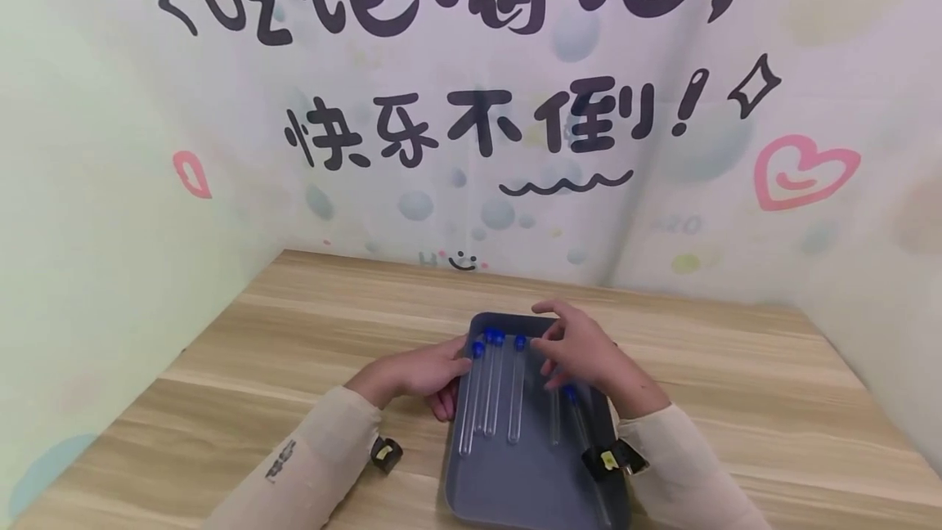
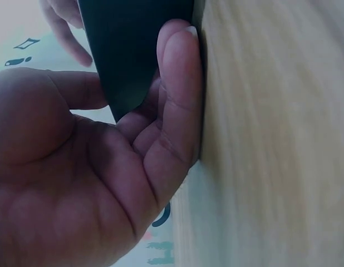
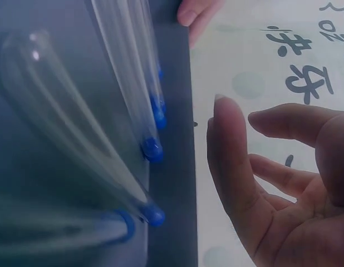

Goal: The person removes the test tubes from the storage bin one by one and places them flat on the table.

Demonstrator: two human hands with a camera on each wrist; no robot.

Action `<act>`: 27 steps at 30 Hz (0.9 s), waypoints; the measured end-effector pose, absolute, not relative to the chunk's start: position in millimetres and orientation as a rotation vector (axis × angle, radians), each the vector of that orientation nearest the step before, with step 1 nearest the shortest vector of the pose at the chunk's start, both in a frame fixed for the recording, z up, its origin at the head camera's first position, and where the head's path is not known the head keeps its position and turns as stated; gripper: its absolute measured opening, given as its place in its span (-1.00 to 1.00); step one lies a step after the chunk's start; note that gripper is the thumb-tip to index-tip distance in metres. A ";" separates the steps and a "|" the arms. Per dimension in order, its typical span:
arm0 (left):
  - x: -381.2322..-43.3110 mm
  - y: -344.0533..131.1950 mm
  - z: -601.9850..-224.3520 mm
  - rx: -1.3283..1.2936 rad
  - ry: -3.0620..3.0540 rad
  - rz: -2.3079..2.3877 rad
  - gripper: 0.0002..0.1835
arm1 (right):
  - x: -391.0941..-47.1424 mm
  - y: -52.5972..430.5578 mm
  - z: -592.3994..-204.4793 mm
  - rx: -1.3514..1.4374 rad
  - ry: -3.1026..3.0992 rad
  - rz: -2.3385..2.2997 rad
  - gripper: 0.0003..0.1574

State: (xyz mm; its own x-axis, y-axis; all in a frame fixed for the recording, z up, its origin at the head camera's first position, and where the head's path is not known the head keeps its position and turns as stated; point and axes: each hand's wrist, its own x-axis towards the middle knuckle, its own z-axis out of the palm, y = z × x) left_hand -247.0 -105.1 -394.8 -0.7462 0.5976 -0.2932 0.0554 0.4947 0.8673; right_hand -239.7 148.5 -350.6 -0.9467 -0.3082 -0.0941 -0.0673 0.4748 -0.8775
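Observation:
A dark grey tray [image 1: 508,481] lies on the table, holding several clear test tubes with blue caps. My left hand [image 1: 423,370] grips the tray's left side, thumb at the rim and the other fingers curled against its outer wall. Over the tray's far right part hovers my right hand [image 1: 581,346], fingers loosely bent and thumb apart, nothing between them. Closest to its fingertips in the head view is a test tube [image 1: 518,391]; another test tube [image 1: 555,419] has its cap end hidden below the hand. A capped tube [image 3: 77,122] slants across the right wrist view.
Tubes [image 1: 491,387] stand close together along the tray's left side, caps toward the far end. One more tube [image 1: 581,424] lies by the right wall, partly covered by the right wrist camera [image 1: 614,458]. The wooden table [image 1: 294,334] meets a printed cloth backdrop [image 1: 412,219] behind.

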 end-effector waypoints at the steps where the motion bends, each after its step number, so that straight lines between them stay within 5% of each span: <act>1: -247.0 -104.0 -395.0 0.533 2.166 1.224 -0.54 | -240.2 147.7 -352.3 -0.317 2.485 -1.457 -0.28; 27: -251.4 -103.2 -394.8 0.502 2.151 1.224 -0.52 | -251.6 142.3 -378.2 -0.256 2.357 -1.437 -0.30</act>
